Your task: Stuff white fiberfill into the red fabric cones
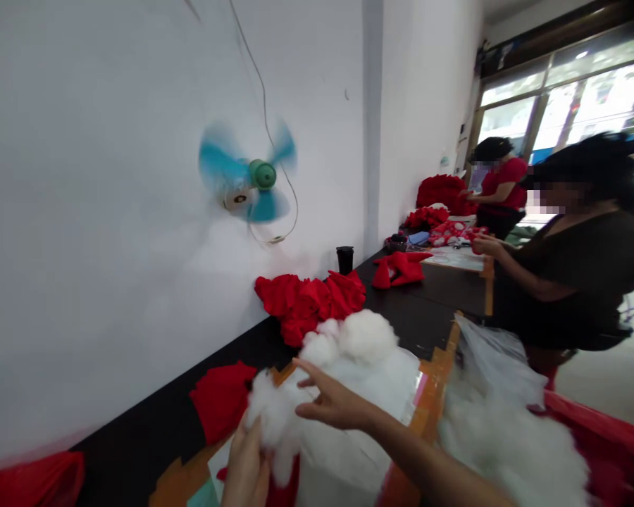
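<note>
Apparently mid-handling of loose stuffing: a tuft of white fluff [272, 408] rests against the wearer's left hand [246, 458], low in the view, just above a strip of red fabric [286, 486]. Whether the left hand's fingers pinch the tuft or the fabric is hidden. The right hand [332, 403] reaches in from the lower right, fingers spread and apparently holding nothing, its thumb and forefinger pointing towards the tuft. The step in hand looks like managing that fluff between both hands; a next move would seem to call for a light closing of the right fingers on it, with the left hand steady. Beneath lies a pale sheet edged with brown tape [444, 362], and on it, beyond the hands, a rounded heap of fluff [370, 336]. The black counter [423, 306] runs along a white wall [110, 176], bearing crumpled red cloth [311, 299], a flatter red piece [225, 398] and a black cup [344, 260]. A blue-bladed fan [264, 174] blurs on the wall. At right, more fluff sits by clear plastic [499, 359]; past it, a person in a dark top [594, 260] and another in red [507, 184] work near bright windows [507, 123].
</note>
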`<action>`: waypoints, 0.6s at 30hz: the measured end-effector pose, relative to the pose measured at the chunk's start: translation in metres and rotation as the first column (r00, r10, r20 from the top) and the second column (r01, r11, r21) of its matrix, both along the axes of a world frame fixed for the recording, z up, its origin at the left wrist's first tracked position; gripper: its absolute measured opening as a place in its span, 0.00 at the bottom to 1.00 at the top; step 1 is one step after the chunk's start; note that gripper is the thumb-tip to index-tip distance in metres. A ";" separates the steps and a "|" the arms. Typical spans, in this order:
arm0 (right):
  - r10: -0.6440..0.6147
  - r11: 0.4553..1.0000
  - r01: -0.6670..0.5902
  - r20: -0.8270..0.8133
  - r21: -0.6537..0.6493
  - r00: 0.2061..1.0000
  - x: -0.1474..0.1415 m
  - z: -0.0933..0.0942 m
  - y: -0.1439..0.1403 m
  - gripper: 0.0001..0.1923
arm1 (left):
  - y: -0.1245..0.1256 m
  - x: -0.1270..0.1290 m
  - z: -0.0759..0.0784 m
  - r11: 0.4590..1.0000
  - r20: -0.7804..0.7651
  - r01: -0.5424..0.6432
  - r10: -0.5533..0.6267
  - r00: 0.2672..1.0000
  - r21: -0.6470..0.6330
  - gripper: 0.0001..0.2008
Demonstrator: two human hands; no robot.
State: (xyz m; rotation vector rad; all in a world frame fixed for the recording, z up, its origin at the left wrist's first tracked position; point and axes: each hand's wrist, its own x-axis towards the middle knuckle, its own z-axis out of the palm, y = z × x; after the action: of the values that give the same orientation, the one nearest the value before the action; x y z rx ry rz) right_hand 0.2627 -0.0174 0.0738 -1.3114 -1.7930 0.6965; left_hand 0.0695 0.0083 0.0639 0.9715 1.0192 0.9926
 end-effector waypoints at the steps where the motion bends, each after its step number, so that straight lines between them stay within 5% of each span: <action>1: 0.036 0.998 -0.043 -0.163 -0.039 0.986 -0.008 -0.004 -0.009 0.42 | -0.004 0.010 -0.003 1.000 0.004 0.019 -0.019 1.000 0.022 0.18; 6: -0.199 0.980 0.175 -0.357 -0.098 0.913 -0.012 -0.028 -0.023 0.08 | -0.021 0.041 -0.013 0.999 0.209 0.009 -0.002 0.978 -0.032 0.25; 14: -0.248 0.959 0.175 -0.356 -0.225 0.901 0.024 -0.033 -0.011 0.15 | -0.020 0.009 -0.019 0.998 0.180 -0.061 0.057 0.982 0.015 0.21; 18: -0.059 0.955 -0.095 -0.492 -0.281 0.869 0.014 -0.019 -0.020 0.37 | -0.023 0.014 -0.017 0.997 0.165 0.064 -0.069 0.984 0.032 0.19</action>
State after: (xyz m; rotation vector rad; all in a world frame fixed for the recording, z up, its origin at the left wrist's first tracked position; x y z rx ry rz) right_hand 0.2770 -0.0371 0.0550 -1.1624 -1.3130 1.2314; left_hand 0.0830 -0.0145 0.0465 0.9228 0.8321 1.0160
